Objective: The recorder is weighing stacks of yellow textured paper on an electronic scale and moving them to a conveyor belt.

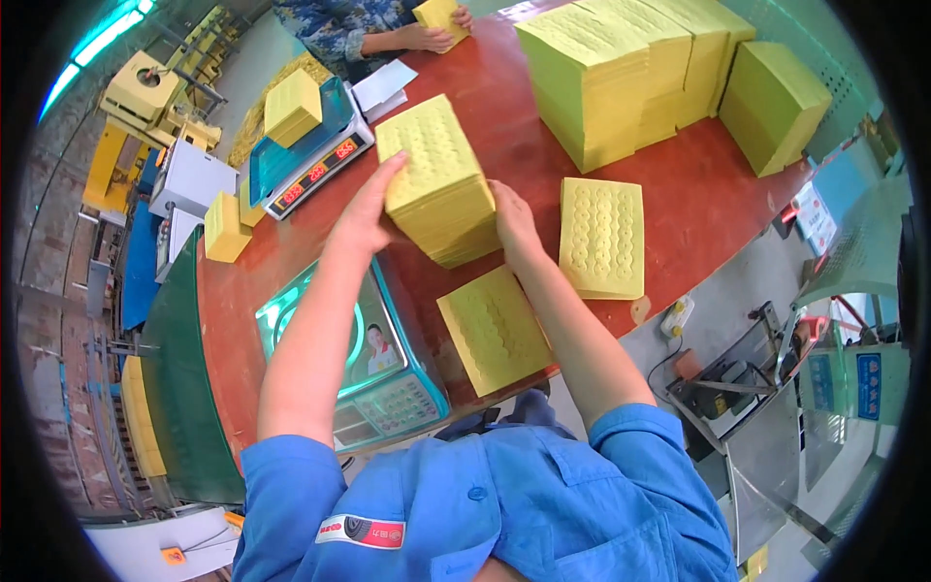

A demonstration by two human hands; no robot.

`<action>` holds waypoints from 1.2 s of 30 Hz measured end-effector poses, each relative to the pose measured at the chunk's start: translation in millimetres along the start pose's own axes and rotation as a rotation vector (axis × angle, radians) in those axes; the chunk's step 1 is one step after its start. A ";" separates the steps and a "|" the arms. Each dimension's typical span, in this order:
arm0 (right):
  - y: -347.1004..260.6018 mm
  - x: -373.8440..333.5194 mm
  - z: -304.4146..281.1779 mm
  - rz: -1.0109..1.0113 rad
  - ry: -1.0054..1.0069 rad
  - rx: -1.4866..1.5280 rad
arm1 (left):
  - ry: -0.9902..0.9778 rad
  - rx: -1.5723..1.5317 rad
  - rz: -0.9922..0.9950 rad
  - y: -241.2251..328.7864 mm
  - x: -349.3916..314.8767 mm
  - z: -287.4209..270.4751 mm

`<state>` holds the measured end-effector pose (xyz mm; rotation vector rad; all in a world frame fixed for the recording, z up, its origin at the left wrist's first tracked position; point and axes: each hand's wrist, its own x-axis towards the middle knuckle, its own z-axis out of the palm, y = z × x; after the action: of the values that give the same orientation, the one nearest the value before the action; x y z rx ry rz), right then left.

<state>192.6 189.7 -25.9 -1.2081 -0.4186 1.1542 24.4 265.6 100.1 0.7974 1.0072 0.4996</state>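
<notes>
Between my two hands is a tall stack of yellow paper sheets, its top sheet embossed with rows of rounded marks. My left hand presses on its left side, thumb at the upper edge. On the opposite side, my right hand holds it with the fingers partly hidden. The stack tilts slightly; whether its base touches the table cannot be told. A lower yellow paper stack lies right of my right hand. Under my right forearm is another yellow paper stack, partly covered. A teal digital scale sits beneath my left forearm.
A second scale with a lit red display carries a yellow paper block. Large yellow stacks stand at the far right of the red table. Across it, a person's hands hold a yellow block. White papers lie nearby.
</notes>
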 end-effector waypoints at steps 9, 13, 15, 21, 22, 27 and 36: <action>-2.6 -109.3 -55.2 -0.528 -0.276 -0.932 | -0.072 0.062 0.002 -4.4 19.9 -17.5; 16.9 -153.6 -44.2 -0.535 -0.189 -1.171 | -0.099 0.063 0.011 -2.3 28.8 -8.9; 28.4 -163.2 -31.5 -0.537 -0.247 -1.034 | -0.105 0.071 -0.005 -2.6 28.2 -7.0; 12.4 -126.5 -48.2 -0.697 -0.174 -0.925 | -0.153 0.057 -0.019 -9.2 28.5 -14.2; 3.3 -115.8 -61.7 -0.745 -0.099 -0.874 | -0.170 0.100 -0.013 -9.9 30.3 -13.2; -15.0 -105.6 -122.9 -0.541 0.112 -0.925 | -0.284 0.126 -0.075 -22.3 26.4 9.0; -21.6 -57.8 -155.6 -0.414 0.012 -0.258 | -0.464 0.078 -0.125 -76.7 -22.1 86.4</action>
<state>300.2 63.2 -46.4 -1.2740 -0.7865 0.7509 91.9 171.8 77.9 0.8639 0.6413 0.1549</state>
